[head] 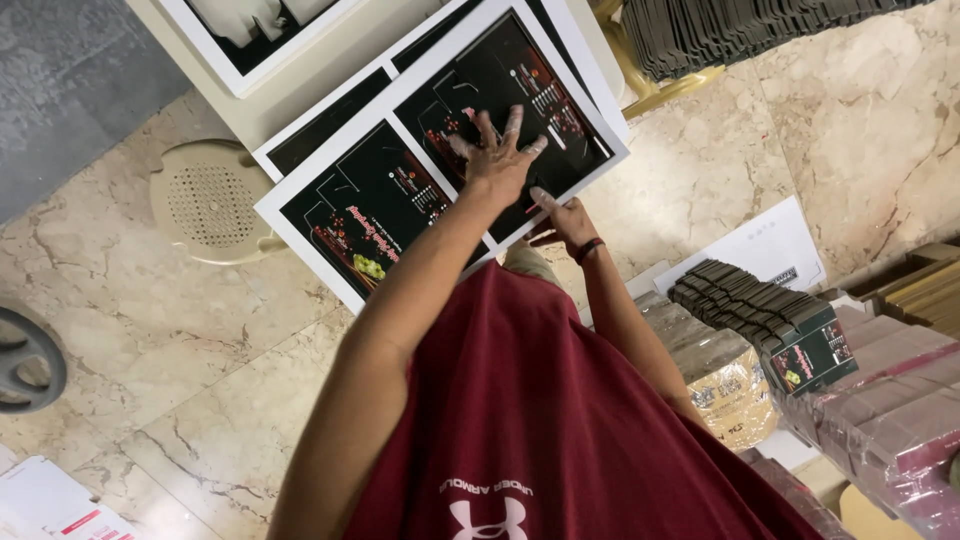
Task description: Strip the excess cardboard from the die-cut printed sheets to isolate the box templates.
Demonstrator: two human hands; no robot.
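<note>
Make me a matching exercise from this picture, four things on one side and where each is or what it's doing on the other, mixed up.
1. left hand
2. right hand
3. stool
4. folded cartons

a. stacked at the person's right
b. fingers spread flat on the printed sheet
c. cream, on the marble floor
d. at the sheet's near edge

Pairs: 1-b, 2-d, 3-c, 4-a
</note>
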